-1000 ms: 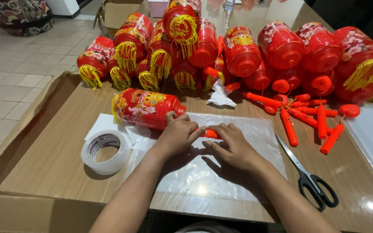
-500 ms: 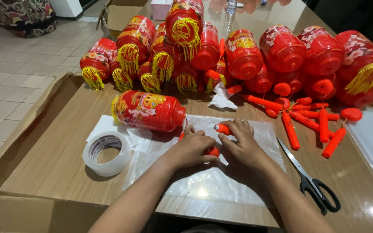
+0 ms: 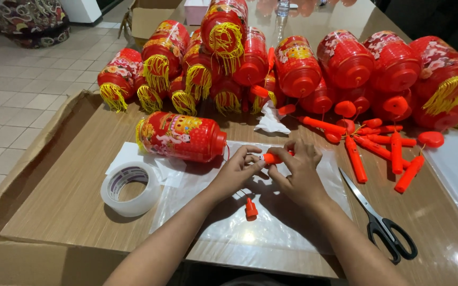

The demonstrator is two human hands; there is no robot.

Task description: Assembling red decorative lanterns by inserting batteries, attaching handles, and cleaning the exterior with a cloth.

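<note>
The flattened cardboard sheet covers the left part of the surface and serves as a work mat. A roll of clear tape lies flat on it, near the left forearm, beside white paper backing.

One red lantern lies on its side just above the hands, yellow fringe to the left and open red collar to the right, so that its end faces the working area. A clear plastic sheet lies under both hands. A small orange cap piece stands on this sheet, between the two wrists and apart from both.

The left hand and the right hand meet over the sheet. The fingers of both hands pinch the same orange stick, the left at its left end and the right along its right end; this two-point grip holds the small part steady. Whether a thread is attached cannot be determined.

Behind, finished lanterns are stacked in a pile. Loose orange sticks lie grouped to the right, near the right hand. Black-handled scissors rest closed beside the right forearm.
</note>
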